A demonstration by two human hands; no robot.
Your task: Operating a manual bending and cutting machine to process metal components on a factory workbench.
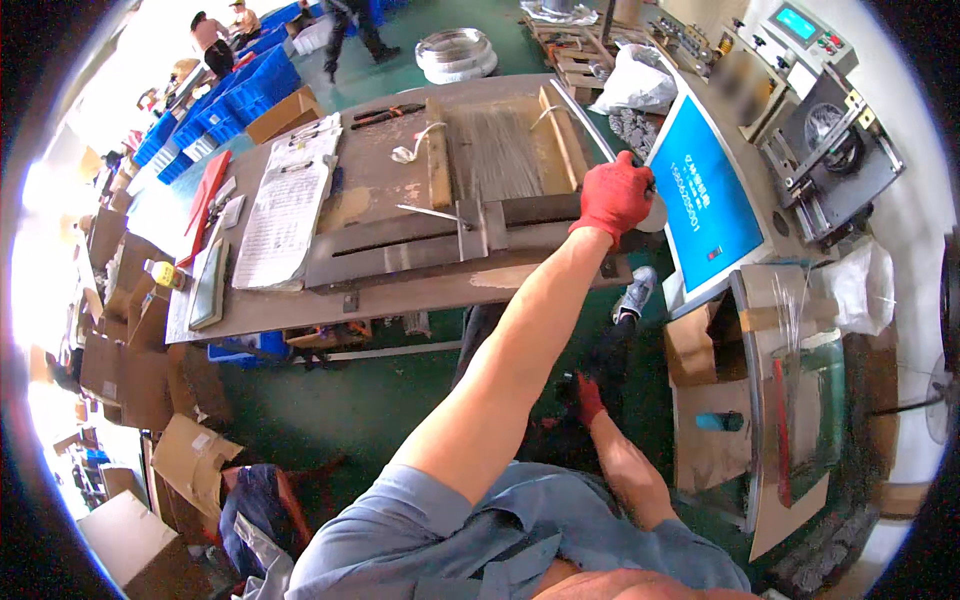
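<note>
My left hand [615,197], in a red glove, is closed at the right end of the workbench [400,290]. A pale metal bar [588,122] along the bench edge runs up to its fingers; whether they grip it or something else is unclear. A small dark piece shows beside the thumb side. Just left of this hand lies a long slotted metal bar [400,246] with a block across it. Lower down, my right hand [590,398], also red-gloved, hangs near my dark trouser leg; its fingers are mostly lost in shadow.
Thin wires [495,160] lie between wooden strips [437,155] on the bench. Paper sheets [285,205] and pliers [388,115] lie further left. A machine with a blue panel [705,195] stands close on the right, a wire coil [455,56] beyond the bench, cardboard boxes [195,460] at left.
</note>
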